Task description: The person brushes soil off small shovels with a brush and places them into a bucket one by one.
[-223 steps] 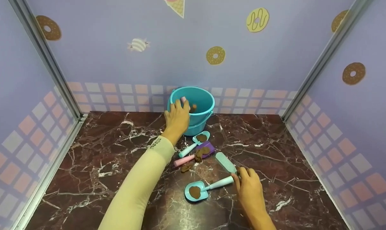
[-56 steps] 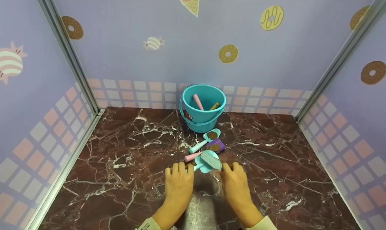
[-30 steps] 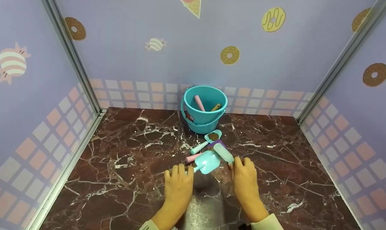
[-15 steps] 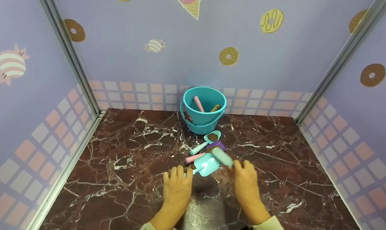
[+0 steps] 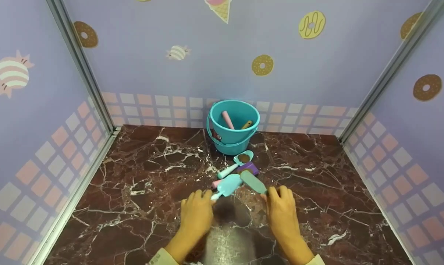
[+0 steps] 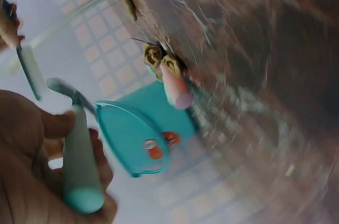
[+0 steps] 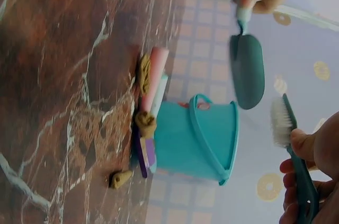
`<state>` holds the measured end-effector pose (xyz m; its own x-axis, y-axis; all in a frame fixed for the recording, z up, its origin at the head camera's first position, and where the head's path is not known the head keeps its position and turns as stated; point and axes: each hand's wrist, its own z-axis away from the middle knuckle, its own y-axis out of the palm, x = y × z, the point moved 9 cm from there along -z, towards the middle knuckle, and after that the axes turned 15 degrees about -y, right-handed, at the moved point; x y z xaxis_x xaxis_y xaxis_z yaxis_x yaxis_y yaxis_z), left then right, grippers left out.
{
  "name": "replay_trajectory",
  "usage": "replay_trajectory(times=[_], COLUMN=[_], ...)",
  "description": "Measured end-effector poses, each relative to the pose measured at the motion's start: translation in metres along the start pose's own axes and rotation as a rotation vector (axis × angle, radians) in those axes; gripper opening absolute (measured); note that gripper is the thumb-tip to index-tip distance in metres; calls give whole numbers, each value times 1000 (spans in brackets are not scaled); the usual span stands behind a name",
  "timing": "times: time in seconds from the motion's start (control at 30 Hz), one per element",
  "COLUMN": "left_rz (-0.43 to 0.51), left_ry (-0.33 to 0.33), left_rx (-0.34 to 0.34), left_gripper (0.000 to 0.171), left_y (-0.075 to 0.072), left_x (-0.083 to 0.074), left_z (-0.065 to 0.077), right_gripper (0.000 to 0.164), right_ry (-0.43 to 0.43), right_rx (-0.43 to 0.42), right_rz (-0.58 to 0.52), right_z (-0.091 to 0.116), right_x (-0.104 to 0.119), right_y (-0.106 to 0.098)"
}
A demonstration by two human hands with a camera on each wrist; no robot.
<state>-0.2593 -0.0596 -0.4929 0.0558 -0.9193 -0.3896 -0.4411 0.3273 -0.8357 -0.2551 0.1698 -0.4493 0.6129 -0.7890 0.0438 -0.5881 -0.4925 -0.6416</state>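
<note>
One light-blue shovel (image 5: 229, 185), I see, is gripped by the left hand (image 5: 197, 210), one green brush (image 5: 253, 182) by the right hand (image 5: 281, 208), both above the marble surface (image 5: 152, 195) before the blue bucket (image 5: 232, 138).

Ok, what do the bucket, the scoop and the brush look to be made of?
Bucket: probably moulded plastic, smooth, judging by its evenly turquoise wall.
Scoop in the left hand: likely smooth plastic too; the blade is thin and evenly coloured.
Brush in the right hand: back and handle look like smooth green plastic; its fine, pale bristles could be synthetic or natural.
</note>
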Motion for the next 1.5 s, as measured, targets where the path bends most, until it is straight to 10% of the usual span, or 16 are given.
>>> replay_trajectory(times=[0.3, 0.47, 0.8, 1.0, 1.3, 1.5], left_rz=[1067, 1277, 1396, 1402, 1365, 1357], left_ry=[-500, -655, -601, -600, -627, -603], left_rx=[816, 1065, 1217, 1234, 1285, 1302], left_gripper=[30, 56, 22, 22, 25, 23], left_y=[46, 57, 57, 60, 62, 63], left_x=[22, 12, -7, -2, -2, -3], left_z=[12, 32, 41, 45, 49, 51], right_gripper=[20, 19, 15, 16, 15, 15], right_ry=[-99, -150, -112, -43, -159, -96], right_rx=[-31, -6, -8, -55, 50, -12], right_rz=[-67, -98, -138, -66, -190, -129], right_z=[-4, -4, -6, -12, 2, 0], right_x=[34, 54, 39, 9, 55, 27], right_y=[-7, -4, -1, -8, 3, 0])
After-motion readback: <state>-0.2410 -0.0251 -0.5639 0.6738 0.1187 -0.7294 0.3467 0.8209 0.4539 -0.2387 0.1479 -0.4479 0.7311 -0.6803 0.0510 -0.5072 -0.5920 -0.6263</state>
